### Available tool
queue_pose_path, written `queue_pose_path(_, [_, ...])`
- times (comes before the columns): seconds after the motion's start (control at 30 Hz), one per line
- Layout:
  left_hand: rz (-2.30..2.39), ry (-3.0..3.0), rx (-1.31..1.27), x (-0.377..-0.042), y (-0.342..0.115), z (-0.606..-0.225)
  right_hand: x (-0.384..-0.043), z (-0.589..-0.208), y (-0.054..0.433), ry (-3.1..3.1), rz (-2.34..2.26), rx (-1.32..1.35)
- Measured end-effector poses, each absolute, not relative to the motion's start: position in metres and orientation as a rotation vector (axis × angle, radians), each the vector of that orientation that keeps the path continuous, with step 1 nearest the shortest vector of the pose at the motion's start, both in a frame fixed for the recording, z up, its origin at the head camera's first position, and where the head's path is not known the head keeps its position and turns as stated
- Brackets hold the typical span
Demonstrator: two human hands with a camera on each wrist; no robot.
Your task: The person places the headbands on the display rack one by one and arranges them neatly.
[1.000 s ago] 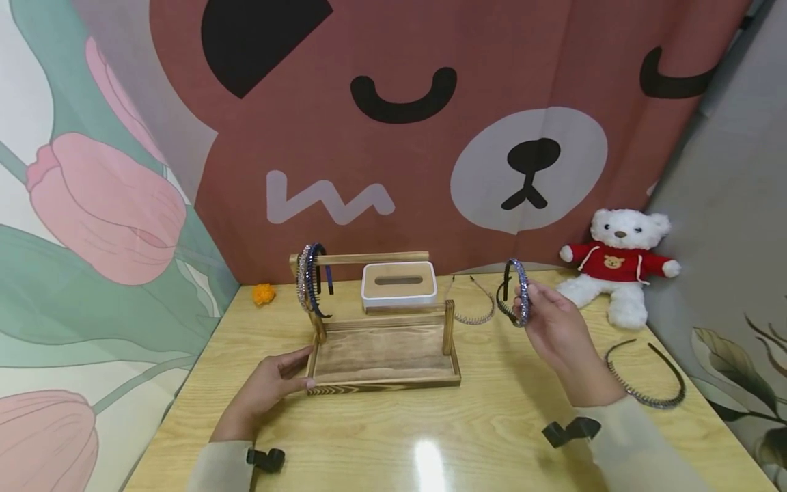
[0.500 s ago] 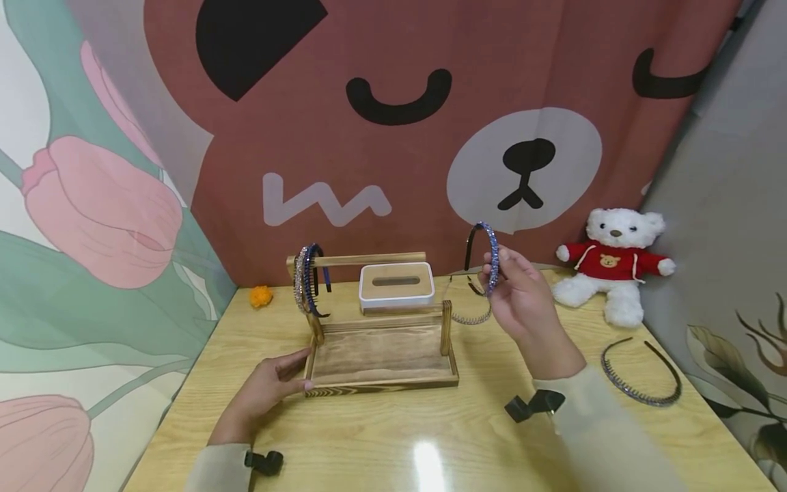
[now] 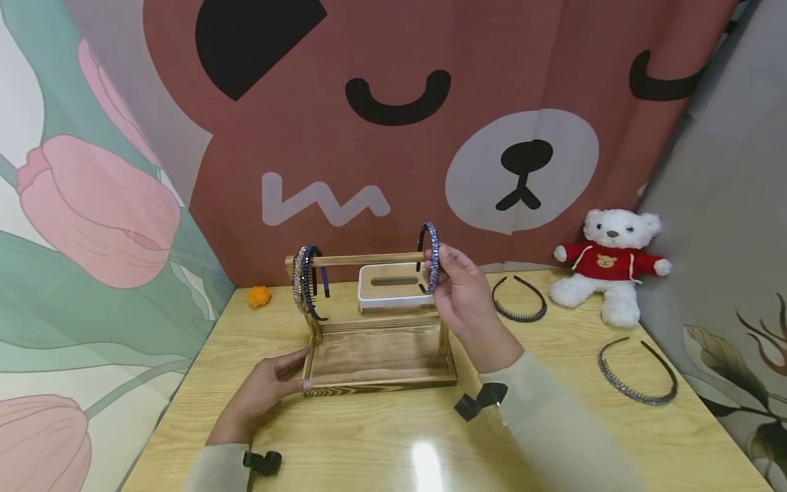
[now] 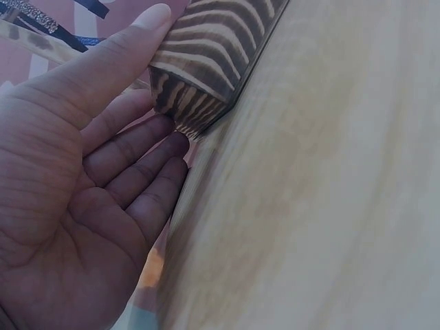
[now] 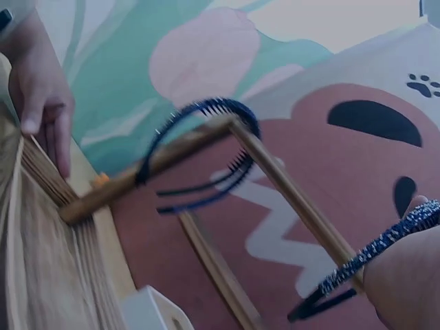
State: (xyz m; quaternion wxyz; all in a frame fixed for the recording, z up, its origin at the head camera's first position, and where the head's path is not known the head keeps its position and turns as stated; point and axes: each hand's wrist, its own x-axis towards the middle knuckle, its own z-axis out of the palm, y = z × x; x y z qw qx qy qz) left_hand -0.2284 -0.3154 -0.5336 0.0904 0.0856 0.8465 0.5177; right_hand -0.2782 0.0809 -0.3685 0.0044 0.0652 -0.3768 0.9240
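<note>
A: R hand [image 3: 464, 297] status?
B: Pinching the blue headband [image 3: 435, 260] at the free end of the rod [image 3: 369, 260]. Can't tell if it's past the tip.
A: L hand [image 3: 267, 383]?
B: Across to the left & lower, fingers fairly straight, thumb against the front corner of the stand [image 3: 381, 389].
A: Progress?
B: Partway, I'd say. Done: min. two hung headbands [image 3: 298, 279], on the rod left of R hand. Not on yet: the dark headband [image 3: 521, 318] just right of R hand, grey headband [image 3: 639, 395] farther right, both on the counter [image 3: 344, 444].
A: Diff vs. half a sec ago?
B: R hand was right of the rod, apart; now it's at the end. Dark headband's come into full view; another headband near the tissue box [image 3: 396, 301] is now prob. hidden behind R hand. L hand, stand: same.
</note>
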Motion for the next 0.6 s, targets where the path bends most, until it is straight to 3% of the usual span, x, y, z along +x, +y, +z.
queue_pose_path(0.6, [1.521,2.526,0.264,-0.227,-0.316,-0.533,-0.282,-0.385,-0.021,-1.479,2.868,0.24])
